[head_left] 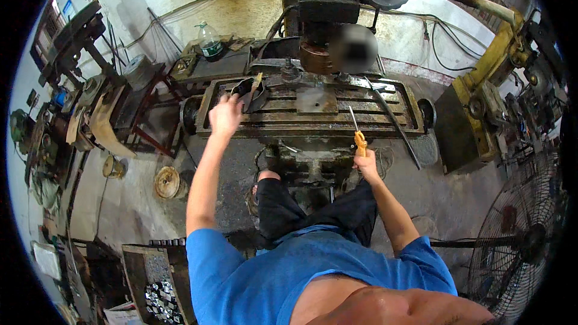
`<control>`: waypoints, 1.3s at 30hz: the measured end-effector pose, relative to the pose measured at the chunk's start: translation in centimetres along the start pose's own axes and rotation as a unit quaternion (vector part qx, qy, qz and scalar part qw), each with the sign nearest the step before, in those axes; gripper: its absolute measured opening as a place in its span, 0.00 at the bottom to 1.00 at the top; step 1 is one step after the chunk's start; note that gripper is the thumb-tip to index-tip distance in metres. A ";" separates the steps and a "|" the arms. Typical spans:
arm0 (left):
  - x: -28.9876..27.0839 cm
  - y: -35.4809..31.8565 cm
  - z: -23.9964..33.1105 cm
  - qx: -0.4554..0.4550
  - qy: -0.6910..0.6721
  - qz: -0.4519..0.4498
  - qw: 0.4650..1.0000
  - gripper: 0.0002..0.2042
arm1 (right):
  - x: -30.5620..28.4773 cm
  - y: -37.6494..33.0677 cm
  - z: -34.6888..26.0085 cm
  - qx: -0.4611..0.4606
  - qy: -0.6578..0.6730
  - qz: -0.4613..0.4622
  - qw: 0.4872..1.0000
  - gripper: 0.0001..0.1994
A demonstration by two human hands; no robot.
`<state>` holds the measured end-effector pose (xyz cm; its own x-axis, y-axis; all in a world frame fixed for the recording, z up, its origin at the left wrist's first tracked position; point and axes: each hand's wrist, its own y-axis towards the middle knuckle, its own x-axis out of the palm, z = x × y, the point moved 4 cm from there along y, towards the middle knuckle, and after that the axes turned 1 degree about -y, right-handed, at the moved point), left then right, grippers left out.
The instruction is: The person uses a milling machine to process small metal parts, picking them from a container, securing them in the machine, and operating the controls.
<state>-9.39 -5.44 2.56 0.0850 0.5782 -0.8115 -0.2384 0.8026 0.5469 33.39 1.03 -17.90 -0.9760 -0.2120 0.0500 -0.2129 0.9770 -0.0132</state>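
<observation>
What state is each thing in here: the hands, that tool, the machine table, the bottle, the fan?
Left hand: raised, reaching to dark scrap on the table.
Right hand: gripping orange-handled screwdriver, shaft pointing up.
Machine table: bare slots, flat plate on it.
Bottle: upright, capped.
Fan: spinning or not, cannot tell.

Worn matt metal machine table (313,121) (grimy), glossy orange plastic screwdriver handle (360,143), steel shaft.
</observation>
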 end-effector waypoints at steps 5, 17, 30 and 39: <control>-5.7 -5.6 -9.8 -0.103 -0.026 0.009 0.994 0.12 | 0.8 -0.8 -12.3 -0.082 0.140 -0.143 0.976 0.30; -20.1 -33.8 -35.0 -0.408 -0.072 0.062 0.908 0.16 | 7.3 -1.2 -20.9 -0.158 -0.431 -0.166 0.873 0.27; -24.4 -53.8 -35.6 -0.597 0.007 0.194 0.778 0.18 | 13.2 10.1 -17.5 -0.109 -0.750 -0.029 0.652 0.15; -26.2 -57.9 -35.1 -0.591 -0.012 0.262 0.763 0.11 | 6.5 8.3 -16.3 -0.040 -0.752 -0.048 0.657 0.20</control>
<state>-31.77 -72.27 -15.08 -0.3061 0.7886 -0.5333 -0.9506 -0.2232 0.2156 25.99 8.16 -1.44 0.0864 0.0025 -0.9963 -0.3328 0.9426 -0.0265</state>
